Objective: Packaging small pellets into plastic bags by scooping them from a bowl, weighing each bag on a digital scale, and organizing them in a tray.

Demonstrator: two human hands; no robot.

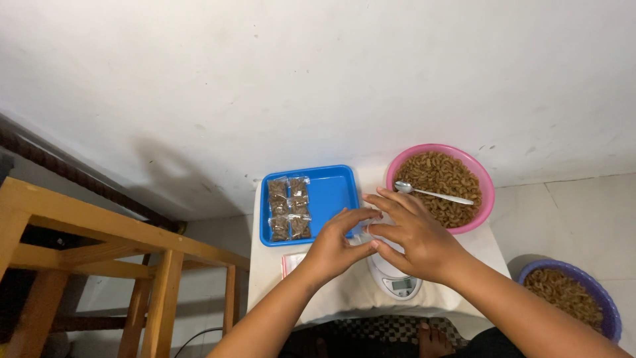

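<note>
My left hand [334, 245] and my right hand [414, 232] meet over a small white table [344, 295], fingers pinching a small clear plastic bag [366, 231] between them. Under my right hand sits a white digital scale [397, 282]. A blue tray [331, 192] just beyond my left hand holds several small filled bags of brown pieces [289, 207]. A pink bowl [487, 189] of brown pasta-like pieces stands behind my right hand, with a metal spoon [430, 193] lying in it.
A purple bowl [606, 308] with the same brown pieces stands on the floor at the right. A stack of empty clear bags [290, 262] lies by my left wrist. A wooden frame [99, 265] stands at the left. A white wall [331, 79] rises behind the table.
</note>
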